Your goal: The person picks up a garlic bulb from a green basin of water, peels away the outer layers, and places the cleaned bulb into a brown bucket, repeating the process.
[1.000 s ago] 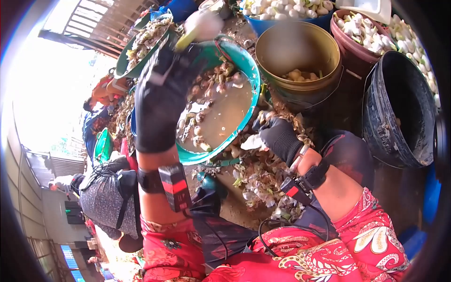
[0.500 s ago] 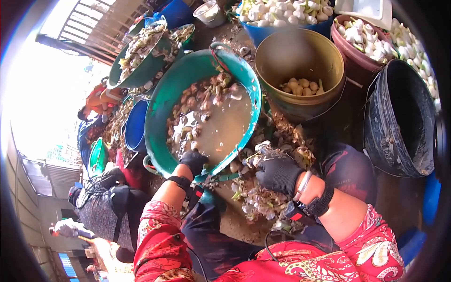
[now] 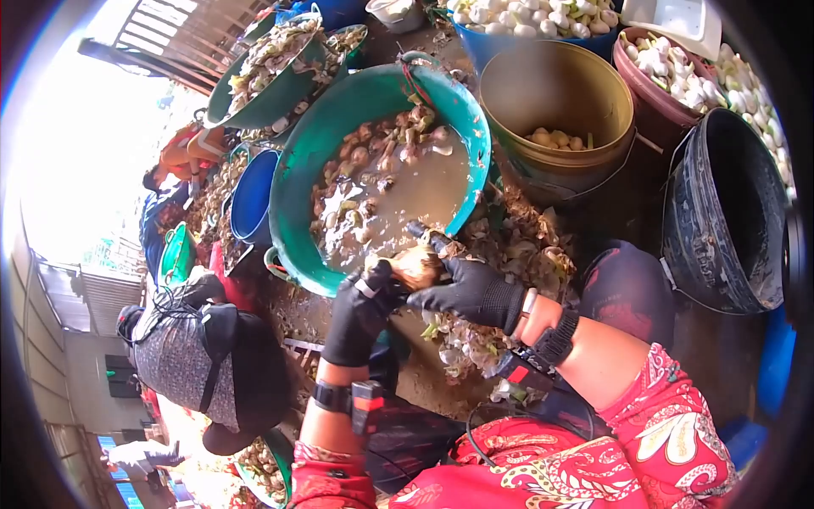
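Both hands wear black gloves and meet over the near rim of a green tub [image 3: 292, 182] of murky water. My left hand [image 3: 365, 301] is closed round a brownish bulb [image 3: 416, 267]. From the right, my right hand [image 3: 475, 288] touches the same bulb, its thumb below and its fingers along the far side; a small knife-like handle seems to stick up there, too small to tell. Bulbs with stems [image 3: 360, 157] float in the tub. Peelings [image 3: 526, 254] lie heaped right of my hands.
A yellowish bucket [image 3: 551, 93] with some bulbs stands beyond the tub, and a dark bucket [image 3: 721, 212] at the right. Blue [image 3: 483, 42] and pink [image 3: 632, 72] containers hold white bulbs. A person [image 3: 203, 356] is at the left, with a blue basin [image 3: 254, 197] nearby.
My left hand has come up out of the tub's near edge and now grips a bulb. My right hand has moved left to meet it. The view has shifted slightly.
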Demonstrator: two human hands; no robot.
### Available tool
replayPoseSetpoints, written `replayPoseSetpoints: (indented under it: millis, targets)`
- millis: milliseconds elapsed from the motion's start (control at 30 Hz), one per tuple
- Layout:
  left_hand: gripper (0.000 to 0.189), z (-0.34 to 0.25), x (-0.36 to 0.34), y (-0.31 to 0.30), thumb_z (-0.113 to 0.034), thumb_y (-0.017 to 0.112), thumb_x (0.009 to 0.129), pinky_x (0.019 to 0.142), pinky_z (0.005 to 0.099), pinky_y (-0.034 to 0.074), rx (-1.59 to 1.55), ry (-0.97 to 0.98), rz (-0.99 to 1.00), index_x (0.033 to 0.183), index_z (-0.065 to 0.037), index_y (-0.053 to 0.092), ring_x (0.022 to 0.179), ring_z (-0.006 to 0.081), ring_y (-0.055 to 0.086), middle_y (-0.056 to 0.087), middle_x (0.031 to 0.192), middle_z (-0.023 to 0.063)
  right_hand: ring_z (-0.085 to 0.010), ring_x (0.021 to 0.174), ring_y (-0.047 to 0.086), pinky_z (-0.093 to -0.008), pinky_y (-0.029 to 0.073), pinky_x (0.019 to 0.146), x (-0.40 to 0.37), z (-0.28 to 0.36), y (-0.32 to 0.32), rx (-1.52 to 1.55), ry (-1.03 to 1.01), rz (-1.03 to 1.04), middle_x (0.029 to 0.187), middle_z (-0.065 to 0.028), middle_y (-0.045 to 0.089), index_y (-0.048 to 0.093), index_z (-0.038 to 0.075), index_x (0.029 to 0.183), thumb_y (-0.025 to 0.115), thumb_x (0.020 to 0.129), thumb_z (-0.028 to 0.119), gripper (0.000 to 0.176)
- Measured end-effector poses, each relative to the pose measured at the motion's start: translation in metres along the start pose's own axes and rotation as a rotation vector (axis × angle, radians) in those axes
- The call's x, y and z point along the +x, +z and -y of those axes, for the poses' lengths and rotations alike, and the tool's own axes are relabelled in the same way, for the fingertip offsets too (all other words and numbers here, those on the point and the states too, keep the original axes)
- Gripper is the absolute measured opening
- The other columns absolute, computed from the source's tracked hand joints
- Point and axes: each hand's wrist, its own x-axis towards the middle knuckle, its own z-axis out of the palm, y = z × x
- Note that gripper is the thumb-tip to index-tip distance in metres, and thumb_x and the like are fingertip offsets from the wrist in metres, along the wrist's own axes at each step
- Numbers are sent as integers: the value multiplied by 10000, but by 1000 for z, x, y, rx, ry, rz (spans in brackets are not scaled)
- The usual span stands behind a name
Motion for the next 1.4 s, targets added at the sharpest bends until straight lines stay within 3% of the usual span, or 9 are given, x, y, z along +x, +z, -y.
replayPoseSetpoints:
  millis: [267, 733, 800, 833, 900, 1000, 1100, 1167, 1400]
  targets:
    - [301, -13, -16, 47, -251, 551, 913, 610, 296, 540, 151, 314, -32, 900, 48, 585, 654, 152, 625, 611, 730, 81, -118, 950, 572, -252, 465, 848, -14, 15, 1, 165, -169, -117, 1091, -74, 607, 480, -20, 1204, 696, 802, 84, 469]
    - [165, -10, -14, 69, -85, 542, 875, 610, 309, 557, 30, 250, -71, 934, 61, 590, 690, 166, 638, 629, 793, 100, -72, 835, 545, -240, 451, 766, -10, 10, -17, 186, -205, -188, 930, 6, 591, 554, 32, 1090, 556, 907, 303, 326]
    - [161, -18, -16, 71, -89, 544, 881, 607, 311, 556, 793, 650, 3, 951, 49, 591, 676, 157, 633, 626, 790, 105, -74, 897, 531, -245, 431, 824, -17, 24, -13, 167, -171, -225, 981, -3, 570, 520, 33, 1133, 528, 925, 254, 304]
    - [161, -16, -16, 72, -89, 544, 881, 607, 311, 556, 795, 652, 6, 951, 49, 591, 676, 157, 633, 626, 790, 105, -77, 959, 516, -250, 412, 883, -19, 27, -13, 147, -135, -263, 1033, -11, 549, 486, 33, 1176, 500, 943, 206, 291]
    - [141, -8, -15, 71, -95, 559, 881, 570, 287, 535, 58, 150, -29, 916, 32, 609, 653, 140, 620, 615, 744, 88, -80, 1010, 506, -252, 405, 912, -17, 20, -15, 77, -185, -275, 1095, -30, 529, 426, 23, 1242, 506, 942, 187, 351]
    - [117, -5, -15, 65, -76, 559, 869, 537, 258, 504, 427, 290, 45, 892, 23, 616, 628, 127, 604, 613, 719, 57, -80, 897, 541, -232, 445, 814, -13, 10, -21, 177, -298, -264, 971, -20, 560, 481, 27, 1165, 499, 947, 244, 309]
    - [151, -3, -12, 62, -59, 530, 864, 557, 255, 477, 233, 112, -34, 942, 19, 632, 630, 131, 605, 654, 762, 65, -75, 645, 562, -233, 466, 553, -16, 12, -40, 22, -63, -108, 851, -5, 616, 530, 47, 1140, 520, 912, 350, 379]
    - [199, 0, -8, 52, 57, 544, 808, 677, 263, 500, 475, 284, -10, 982, 24, 634, 750, 105, 621, 669, 841, 63, -86, 579, 540, -223, 422, 483, -21, 24, -34, 527, 387, 191, 770, 11, 598, 543, 75, 1099, 493, 912, 373, 355]
    - [248, -3, -13, 43, 65, 531, 736, 728, 278, 501, 531, 314, 64, 964, 10, 614, 786, 177, 633, 636, 900, 96, -110, 673, 570, -275, 489, 586, -28, 35, -25, 742, 352, 148, 820, -16, 600, 545, 66, 1059, 496, 915, 370, 341]
